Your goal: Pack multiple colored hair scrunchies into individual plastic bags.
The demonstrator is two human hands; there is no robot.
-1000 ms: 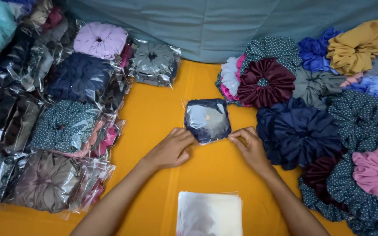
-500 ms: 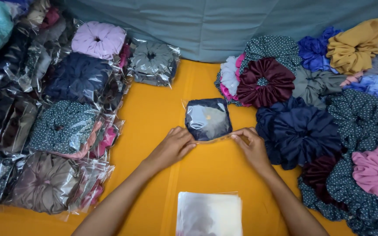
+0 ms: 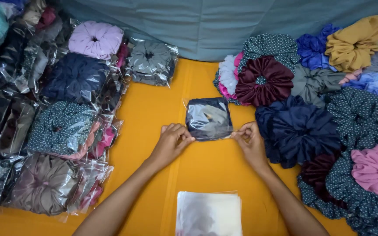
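A dark navy scrunchie sealed in a clear plastic bag [image 3: 208,118] lies on the orange table [image 3: 154,113] in the middle. My left hand [image 3: 171,142] pinches the bag's lower left corner. At the lower right corner my right hand [image 3: 250,140] pinches the bag's edge with thumb and fingers. Both forearms reach in from the bottom of the view.
Bagged scrunchies [image 3: 62,126] are piled along the left side. Loose scrunchies in maroon [image 3: 263,81], navy [image 3: 300,131], pink and dotted fabric heap on the right. A stack of empty clear bags [image 3: 208,214] sits near the front edge. A grey-blue cloth [image 3: 224,26] hangs behind.
Both hands stay at the bag's lower corners with only small finger shifts; the bagged scrunchie has barely moved.
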